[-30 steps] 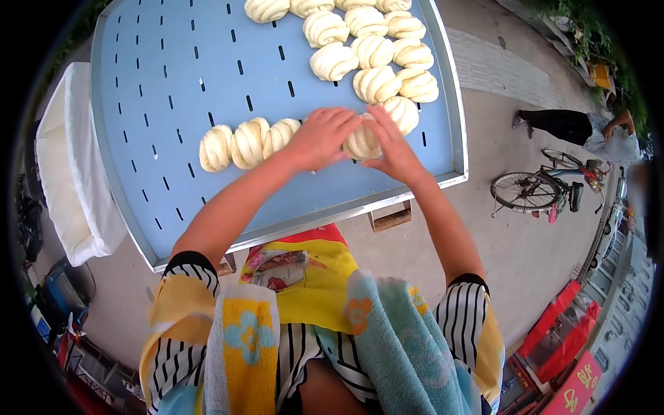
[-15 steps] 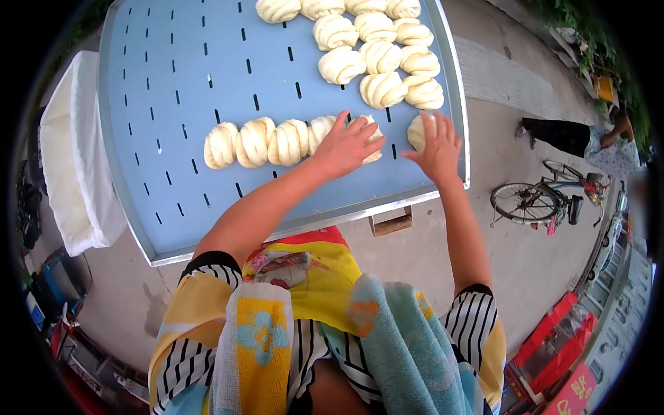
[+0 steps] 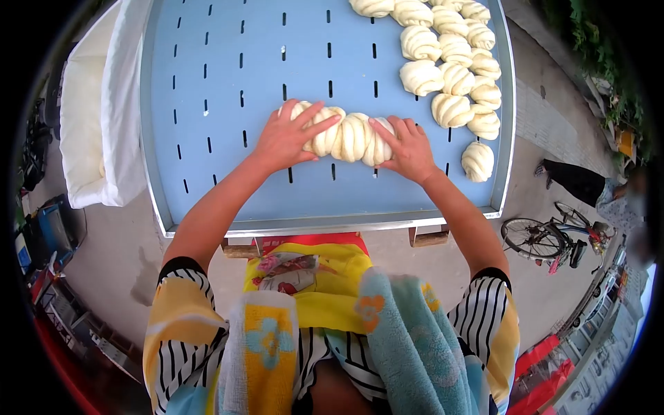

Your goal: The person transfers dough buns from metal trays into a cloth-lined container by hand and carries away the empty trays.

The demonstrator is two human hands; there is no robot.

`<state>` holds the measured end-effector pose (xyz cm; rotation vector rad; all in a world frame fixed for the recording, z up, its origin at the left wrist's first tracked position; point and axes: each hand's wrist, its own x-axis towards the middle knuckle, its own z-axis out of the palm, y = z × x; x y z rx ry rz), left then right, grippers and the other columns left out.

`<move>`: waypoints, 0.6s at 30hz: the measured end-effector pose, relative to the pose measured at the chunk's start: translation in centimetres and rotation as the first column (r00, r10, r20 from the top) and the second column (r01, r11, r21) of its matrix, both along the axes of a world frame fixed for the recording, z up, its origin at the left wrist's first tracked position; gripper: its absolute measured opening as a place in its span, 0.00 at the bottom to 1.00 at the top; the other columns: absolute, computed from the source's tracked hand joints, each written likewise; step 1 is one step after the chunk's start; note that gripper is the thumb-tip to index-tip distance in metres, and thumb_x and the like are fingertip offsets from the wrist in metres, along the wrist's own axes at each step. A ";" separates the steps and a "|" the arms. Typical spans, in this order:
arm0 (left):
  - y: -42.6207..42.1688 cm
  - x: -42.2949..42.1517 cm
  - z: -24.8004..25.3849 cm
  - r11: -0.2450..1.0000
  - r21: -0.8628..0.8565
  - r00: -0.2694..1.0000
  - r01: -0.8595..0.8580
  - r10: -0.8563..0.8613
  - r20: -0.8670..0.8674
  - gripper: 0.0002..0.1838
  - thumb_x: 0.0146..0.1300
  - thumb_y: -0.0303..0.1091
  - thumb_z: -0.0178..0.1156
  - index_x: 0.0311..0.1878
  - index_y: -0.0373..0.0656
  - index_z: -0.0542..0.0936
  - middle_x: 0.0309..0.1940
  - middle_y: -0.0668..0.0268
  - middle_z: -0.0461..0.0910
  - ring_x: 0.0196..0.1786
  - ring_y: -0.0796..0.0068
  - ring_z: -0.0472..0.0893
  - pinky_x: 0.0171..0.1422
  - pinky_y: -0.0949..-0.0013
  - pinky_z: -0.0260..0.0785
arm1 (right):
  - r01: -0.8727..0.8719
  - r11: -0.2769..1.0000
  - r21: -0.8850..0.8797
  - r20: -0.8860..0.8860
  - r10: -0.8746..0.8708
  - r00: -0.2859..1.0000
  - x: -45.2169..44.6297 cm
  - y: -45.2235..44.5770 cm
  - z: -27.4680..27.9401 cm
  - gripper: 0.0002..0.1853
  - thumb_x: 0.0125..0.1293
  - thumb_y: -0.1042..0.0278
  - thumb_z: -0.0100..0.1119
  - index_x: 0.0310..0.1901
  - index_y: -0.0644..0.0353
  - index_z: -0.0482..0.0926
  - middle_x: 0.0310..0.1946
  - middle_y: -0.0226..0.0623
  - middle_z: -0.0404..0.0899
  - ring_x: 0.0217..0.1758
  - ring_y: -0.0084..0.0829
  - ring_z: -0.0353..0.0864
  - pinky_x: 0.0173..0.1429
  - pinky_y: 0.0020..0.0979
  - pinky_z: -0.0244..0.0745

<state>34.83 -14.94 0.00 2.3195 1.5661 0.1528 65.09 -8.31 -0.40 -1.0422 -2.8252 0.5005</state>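
A row of several twisted dough rolls (image 3: 353, 137) lies pressed together on the blue slotted tray (image 3: 228, 149). My left hand (image 3: 285, 135) grips the row's left end, its fingers over the top and its thumb at the near side. At the opposite end, my right hand (image 3: 407, 148) is curled against the last roll, thumb below and fingers beyond. The hands partly cover the end rolls. To the right, a single dough roll (image 3: 477, 162) sits apart near the tray's edge. Beyond it, more dough rolls (image 3: 456, 78) stand in staggered rows.
A white cloth-lined basket (image 3: 124, 111) stands against the tray's left side. Wooden handles (image 3: 430, 239) stick out below its front rim. A bicycle (image 3: 536, 235) and a person (image 3: 577, 183) are off to the right on the pavement.
My right hand has left the single roll at the right and now holds the row's right end. My left hand has shifted from the row's right part to its left end. The view has shifted.
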 end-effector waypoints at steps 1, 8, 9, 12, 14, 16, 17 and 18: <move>0.1 -0.3 -0.4 0.998 0.060 1.000 0.009 -0.009 0.001 0.48 0.43 0.46 0.77 0.72 0.76 0.67 0.70 0.72 0.67 0.64 0.53 0.67 0.64 0.53 0.69 | 0.011 1.000 0.015 0.003 -0.011 1.000 -1.2 -0.2 0.0 0.52 0.38 0.55 0.81 0.71 0.33 0.67 0.55 0.33 0.71 0.53 0.39 0.72 0.53 0.43 0.70; -3.4 -10.9 -1.1 0.988 -0.014 0.985 0.151 -0.149 0.090 0.39 0.47 0.41 0.74 0.67 0.70 0.74 0.64 0.71 0.72 0.62 0.57 0.70 0.61 0.56 0.71 | 0.033 0.997 -0.063 -0.011 -0.034 0.999 -10.7 -5.6 0.0 0.41 0.41 0.66 0.78 0.63 0.38 0.77 0.49 0.34 0.74 0.49 0.39 0.76 0.52 0.39 0.75; -4.8 -13.7 -1.2 0.987 0.036 0.979 0.157 -0.160 0.124 0.39 0.47 0.41 0.74 0.67 0.69 0.74 0.64 0.71 0.72 0.62 0.57 0.70 0.61 0.56 0.71 | 0.039 0.997 -0.074 -0.026 -0.041 0.999 -13.6 -7.6 -0.1 0.41 0.41 0.66 0.78 0.63 0.38 0.77 0.49 0.34 0.74 0.50 0.40 0.76 0.52 0.39 0.75; -9.2 -20.5 -3.1 0.987 0.127 0.979 0.100 -0.120 0.166 0.38 0.48 0.41 0.74 0.66 0.69 0.75 0.64 0.71 0.72 0.62 0.56 0.71 0.61 0.54 0.70 | 0.113 0.990 -0.087 -0.102 -0.121 0.987 -21.5 -12.0 -0.8 0.39 0.40 0.66 0.78 0.61 0.40 0.79 0.49 0.36 0.75 0.51 0.41 0.77 0.54 0.40 0.76; -9.2 -21.8 -2.7 0.993 0.095 0.978 0.075 -0.092 0.186 0.36 0.48 0.41 0.74 0.64 0.68 0.76 0.63 0.72 0.73 0.61 0.56 0.71 0.62 0.51 0.68 | 0.179 0.979 -0.093 -0.100 -0.188 0.977 -23.2 -12.9 -0.8 0.38 0.40 0.69 0.79 0.59 0.43 0.80 0.49 0.37 0.76 0.52 0.43 0.78 0.55 0.40 0.76; -8.6 -21.8 -2.7 0.997 0.014 0.964 0.072 -0.073 0.254 0.30 0.53 0.39 0.69 0.62 0.69 0.77 0.61 0.75 0.74 0.62 0.58 0.69 0.61 0.50 0.67 | 0.237 0.951 -0.196 -0.087 -0.258 0.962 -23.4 -13.2 0.0 0.37 0.39 0.73 0.78 0.58 0.47 0.80 0.48 0.38 0.76 0.52 0.43 0.78 0.54 0.39 0.77; -8.2 -21.8 -2.7 0.995 0.001 0.959 0.100 -0.096 0.267 0.27 0.54 0.40 0.68 0.60 0.69 0.77 0.58 0.77 0.74 0.60 0.59 0.69 0.58 0.50 0.66 | 0.258 0.937 -0.237 -0.069 -0.281 0.957 -23.0 -13.7 0.4 0.37 0.39 0.74 0.78 0.58 0.48 0.80 0.48 0.38 0.76 0.52 0.43 0.78 0.54 0.39 0.77; -7.5 -22.2 -2.3 0.993 -0.024 0.956 0.113 -0.102 0.275 0.27 0.54 0.41 0.69 0.59 0.68 0.78 0.57 0.77 0.75 0.59 0.60 0.69 0.57 0.51 0.66 | 0.280 0.922 -0.267 -0.054 -0.304 0.951 -22.8 -13.7 0.6 0.37 0.39 0.76 0.77 0.58 0.49 0.80 0.48 0.38 0.76 0.51 0.44 0.78 0.54 0.39 0.77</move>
